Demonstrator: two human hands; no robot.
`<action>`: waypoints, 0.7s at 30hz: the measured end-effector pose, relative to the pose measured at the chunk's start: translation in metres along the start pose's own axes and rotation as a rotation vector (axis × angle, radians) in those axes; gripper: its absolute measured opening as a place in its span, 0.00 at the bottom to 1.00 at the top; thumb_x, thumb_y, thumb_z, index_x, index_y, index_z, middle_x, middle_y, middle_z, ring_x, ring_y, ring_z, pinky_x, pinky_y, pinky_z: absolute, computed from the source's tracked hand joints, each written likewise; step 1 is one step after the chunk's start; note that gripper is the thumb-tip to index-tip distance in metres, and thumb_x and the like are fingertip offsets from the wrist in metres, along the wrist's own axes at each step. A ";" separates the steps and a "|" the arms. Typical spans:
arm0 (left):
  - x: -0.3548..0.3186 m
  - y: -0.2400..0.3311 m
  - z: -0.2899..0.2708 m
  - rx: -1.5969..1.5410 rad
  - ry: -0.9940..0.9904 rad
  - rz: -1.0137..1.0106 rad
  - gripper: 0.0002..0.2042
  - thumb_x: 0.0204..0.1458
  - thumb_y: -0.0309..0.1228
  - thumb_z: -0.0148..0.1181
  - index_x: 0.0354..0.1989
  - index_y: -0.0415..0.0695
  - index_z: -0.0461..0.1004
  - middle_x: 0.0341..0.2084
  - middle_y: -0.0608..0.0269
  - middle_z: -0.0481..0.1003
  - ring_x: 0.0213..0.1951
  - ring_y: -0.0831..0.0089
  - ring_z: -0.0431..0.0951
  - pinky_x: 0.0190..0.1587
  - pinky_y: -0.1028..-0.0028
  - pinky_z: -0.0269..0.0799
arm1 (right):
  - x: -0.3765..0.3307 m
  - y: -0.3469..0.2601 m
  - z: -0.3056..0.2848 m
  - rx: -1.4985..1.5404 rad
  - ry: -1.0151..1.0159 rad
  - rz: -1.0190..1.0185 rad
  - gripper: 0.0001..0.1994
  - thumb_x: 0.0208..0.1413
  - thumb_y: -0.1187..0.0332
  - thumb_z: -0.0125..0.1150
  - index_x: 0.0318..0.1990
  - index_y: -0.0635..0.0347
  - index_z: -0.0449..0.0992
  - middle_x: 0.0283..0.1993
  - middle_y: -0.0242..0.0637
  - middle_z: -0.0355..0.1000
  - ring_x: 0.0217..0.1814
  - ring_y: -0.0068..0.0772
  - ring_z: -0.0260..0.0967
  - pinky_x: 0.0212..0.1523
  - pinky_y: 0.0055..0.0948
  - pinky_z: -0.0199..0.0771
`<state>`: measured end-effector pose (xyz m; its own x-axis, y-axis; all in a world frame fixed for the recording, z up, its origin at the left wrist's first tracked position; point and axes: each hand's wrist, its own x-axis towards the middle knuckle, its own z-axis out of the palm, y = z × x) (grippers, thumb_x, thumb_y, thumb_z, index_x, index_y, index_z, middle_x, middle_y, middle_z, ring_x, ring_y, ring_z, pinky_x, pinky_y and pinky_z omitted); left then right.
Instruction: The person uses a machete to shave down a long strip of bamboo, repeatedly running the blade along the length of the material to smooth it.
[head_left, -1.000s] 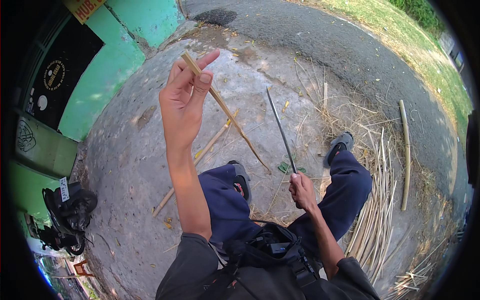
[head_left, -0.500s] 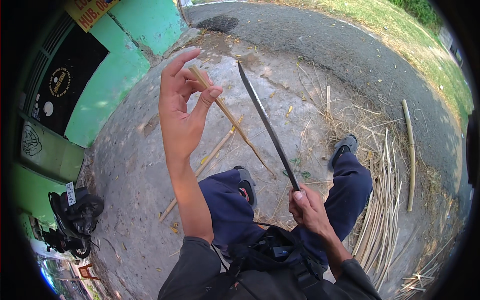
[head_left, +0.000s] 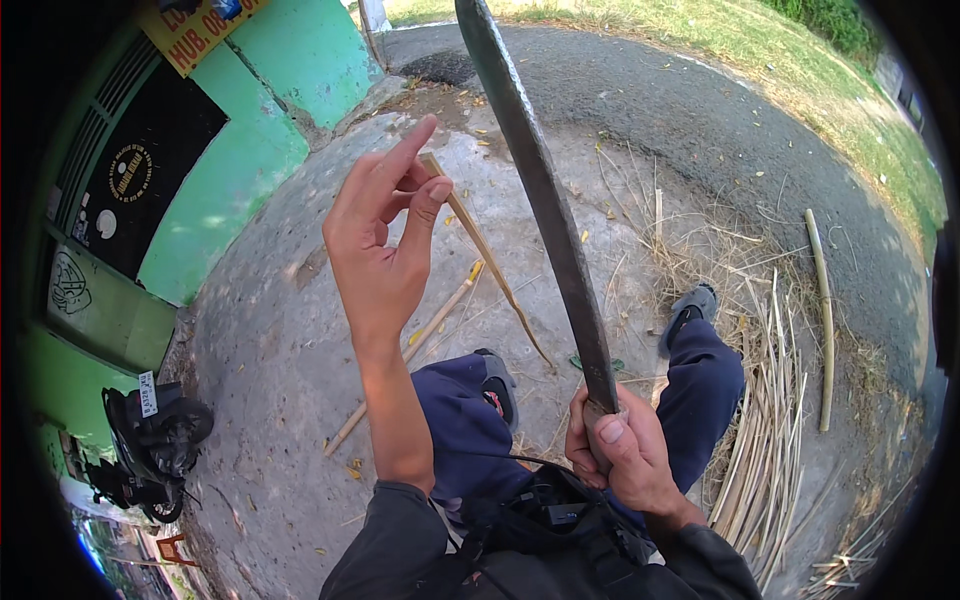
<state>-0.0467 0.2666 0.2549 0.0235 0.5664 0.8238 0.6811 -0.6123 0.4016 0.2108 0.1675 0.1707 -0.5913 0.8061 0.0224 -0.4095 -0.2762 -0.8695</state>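
My left hand (head_left: 378, 245) is raised, pinching the upper end of a thin bamboo strip (head_left: 483, 243) between thumb and fingers, with the index finger sticking up. The strip slants down to the right, its lower tip near the concrete by my shoe. In my right hand (head_left: 632, 455) is the handle of a machete (head_left: 548, 200). Its long dark blade points up and away, tilted a little left, with a pale edge along part of its upper end. Blade and strip are apart. Most of the handle is hidden by my fingers.
Split bamboo strips (head_left: 760, 430) lie in a heap by my right leg, beside a bamboo pole (head_left: 822, 320). Another pole (head_left: 410, 350) lies behind my left forearm. Dry fibres (head_left: 700, 230) litter the ground. A motorcycle (head_left: 155, 440) stands by the green wall (head_left: 225, 200).
The machete has come up closer, its blade now larger and more upright, with its tip near the top edge. My left hand and the strip have shifted slightly right and down.
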 end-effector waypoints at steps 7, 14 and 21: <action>-0.006 0.006 0.011 -0.419 0.132 -0.244 0.13 0.55 0.16 0.68 0.47 0.35 0.73 0.38 0.63 0.78 0.40 0.77 0.81 0.45 0.74 0.81 | 0.008 -0.015 0.016 -0.129 -0.073 -0.039 0.15 0.71 0.58 0.52 0.42 0.64 0.67 0.20 0.28 0.65 0.18 0.16 0.58 0.21 0.21 0.58; -0.011 -0.001 0.008 -0.468 0.139 -0.221 0.11 0.53 0.14 0.68 0.42 0.35 0.74 0.37 0.60 0.79 0.40 0.74 0.83 0.45 0.73 0.83 | 0.012 -0.015 0.017 -0.095 -0.049 0.020 0.14 0.72 0.60 0.51 0.42 0.65 0.67 0.19 0.27 0.63 0.18 0.16 0.56 0.20 0.21 0.57; -0.009 0.008 0.008 -0.425 0.151 -0.257 0.14 0.53 0.13 0.68 0.46 0.34 0.75 0.37 0.59 0.80 0.40 0.74 0.83 0.45 0.73 0.83 | 0.013 -0.023 0.017 -0.099 -0.073 0.042 0.15 0.72 0.59 0.50 0.43 0.65 0.67 0.20 0.28 0.63 0.18 0.15 0.56 0.21 0.21 0.57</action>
<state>-0.0357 0.2611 0.2477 -0.2327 0.6614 0.7131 0.2928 -0.6515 0.6998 0.2001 0.1754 0.1992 -0.6570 0.7537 0.0179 -0.3147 -0.2526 -0.9149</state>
